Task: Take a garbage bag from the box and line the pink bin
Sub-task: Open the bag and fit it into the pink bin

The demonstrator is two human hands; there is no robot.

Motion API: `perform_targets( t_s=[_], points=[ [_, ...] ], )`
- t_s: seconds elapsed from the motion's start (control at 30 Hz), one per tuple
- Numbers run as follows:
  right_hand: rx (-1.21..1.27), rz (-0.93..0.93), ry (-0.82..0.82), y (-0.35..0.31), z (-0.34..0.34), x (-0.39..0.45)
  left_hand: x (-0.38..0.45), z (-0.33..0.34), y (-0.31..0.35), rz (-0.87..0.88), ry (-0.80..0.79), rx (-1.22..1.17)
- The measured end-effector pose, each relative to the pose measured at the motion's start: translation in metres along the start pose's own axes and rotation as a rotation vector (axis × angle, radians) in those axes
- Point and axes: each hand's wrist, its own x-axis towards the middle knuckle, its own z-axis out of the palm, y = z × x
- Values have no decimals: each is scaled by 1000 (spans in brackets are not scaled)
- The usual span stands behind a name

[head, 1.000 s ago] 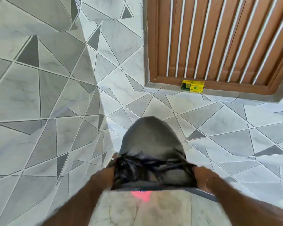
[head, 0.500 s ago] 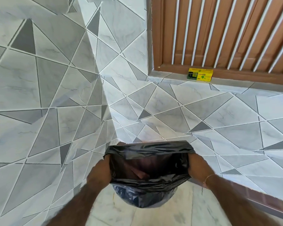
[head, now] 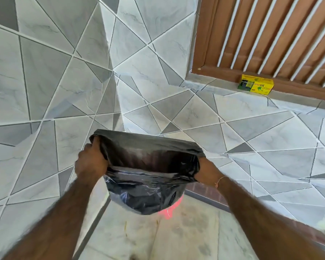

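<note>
1. Landmark: pink bin point(head: 170, 207). Only a sliver of pink shows, under the black garbage bag point(head: 150, 171), low on the pale floor point(head: 195, 233).
2. The bag hangs directly over the bin, mouth stretched open; its bottom droops across the bin top. Whether it is already inside, cannot tell.
3. Left hand point(head: 91, 162) is clamped on the bag rim on the bin's left side, fingers curled into the plastic.
4. Right hand point(head: 207, 170) grips the rim on the bin's right side, fingers tucked under the film and mostly hidden.
5. Yellow box point(head: 255, 87) sits far behind the bin, against the brown slatted door point(head: 270, 34). Bag is out, so that part looks done.
6. Step in hand, as I judge it: seating the bag in the bin.
7. To do it well: keep the mouth wide, push the sagging bottom down inside first, then fold the rim evenly over the edge all round.
8. Risk: thin film may tear if tugged on one side.
</note>
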Motion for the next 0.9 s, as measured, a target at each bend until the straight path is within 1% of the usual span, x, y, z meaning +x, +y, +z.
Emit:
perform_targets(
  t_s=[0.1, 0.2, 0.33, 0.4, 0.47, 0.6, 0.67, 0.77, 0.9],
  points=[
    [12, 1, -4, -35, 17, 27, 38, -13, -23, 15, 42, 30],
    [-20, 27, -31, -50, 39, 46, 57, -13, -44, 25, 16, 35],
    [0, 101, -81, -42, 66, 53, 56, 5, -66, 39, -105, 88],
    [-16, 117, -84, -19, 82, 62, 47, 18, -75, 53, -179, 136],
    [-10, 151, -51, -11, 88, 63, 36, 31, -83, 78, -241, 159],
    [70, 229, 64, -34, 70, 54, 20, 49, -87, 126, -336, 187],
    [98, 240, 150, -42, 65, 57, 16, 53, -87, 136, -364, 182],
    [160, 260, 225, -52, 61, 62, 20, 56, -86, 132, -377, 137],
    [175, 247, 180, -60, 62, 74, 37, 53, -88, 108, -339, 111]
  ],
)
